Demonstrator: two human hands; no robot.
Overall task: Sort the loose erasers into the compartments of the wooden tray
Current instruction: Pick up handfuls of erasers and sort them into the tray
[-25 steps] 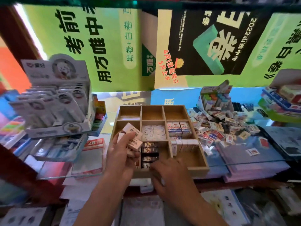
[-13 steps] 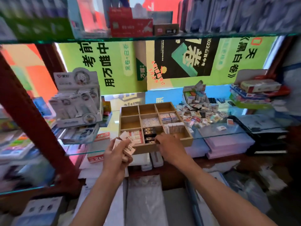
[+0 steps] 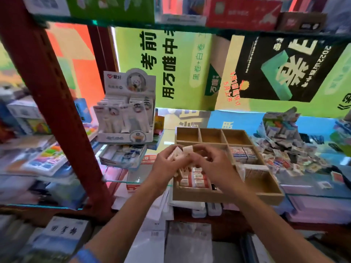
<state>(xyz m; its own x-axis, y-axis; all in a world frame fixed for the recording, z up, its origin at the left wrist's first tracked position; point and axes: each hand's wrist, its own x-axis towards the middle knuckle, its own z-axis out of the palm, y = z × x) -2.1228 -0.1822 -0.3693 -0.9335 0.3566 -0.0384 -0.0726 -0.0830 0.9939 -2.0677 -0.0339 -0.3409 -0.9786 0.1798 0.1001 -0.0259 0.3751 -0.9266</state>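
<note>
The wooden tray [image 3: 224, 196] sits on a glass shelf, its three back compartments bare. Red-and-white erasers [image 3: 195, 179] fill the front left compartment and blue-and-red ones [image 3: 244, 153] sit middle right. My left hand [image 3: 167, 166] holds a small stack of white erasers [image 3: 177, 151] above the tray's left side. My right hand [image 3: 212, 164] meets it, fingers pinching at the top eraser [image 3: 188, 149] of that stack. A heap of loose erasers [image 3: 288, 152] lies right of the tray.
A dark red shelf post [image 3: 57, 103] stands at the left. A white display box of correction tapes [image 3: 129, 114] sits left of the tray. Pink packs [image 3: 313, 205] lie under the glass at right. Another glass shelf [image 3: 171, 25] runs overhead.
My right hand left the tray's front edge and rose to meet my left hand at the held stack. My left hand lifted the stack over the tray. The view swung left.
</note>
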